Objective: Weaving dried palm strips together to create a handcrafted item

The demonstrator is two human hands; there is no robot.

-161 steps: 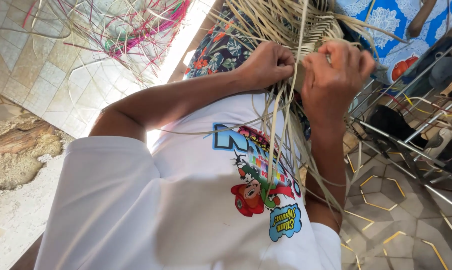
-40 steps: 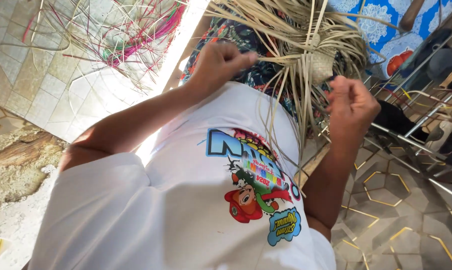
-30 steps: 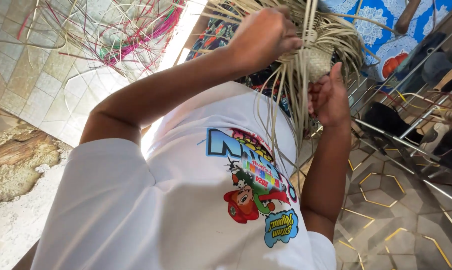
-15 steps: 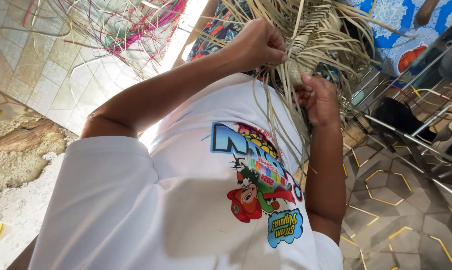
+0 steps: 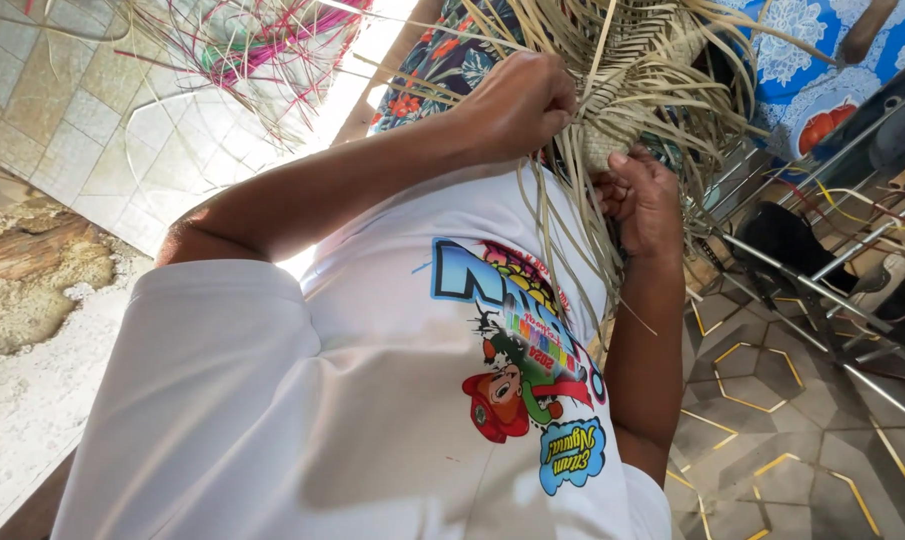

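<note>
Head view, looking down the white printed shirt (image 5: 392,400). Left hand (image 5: 520,100) – fist closed on pale straw strips (image 5: 572,200) at top centre. Right hand (image 5: 640,195) – fingers curled, gripping the part-woven straw piece (image 5: 637,60) just beside it. Loose strips hang over the chest. Pink/green strip bundle (image 5: 262,45) far left; tiled floor (image 5: 772,400) right.

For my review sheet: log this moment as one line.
left hand: fist on straw strips | right hand: fingers against woven piece
</note>
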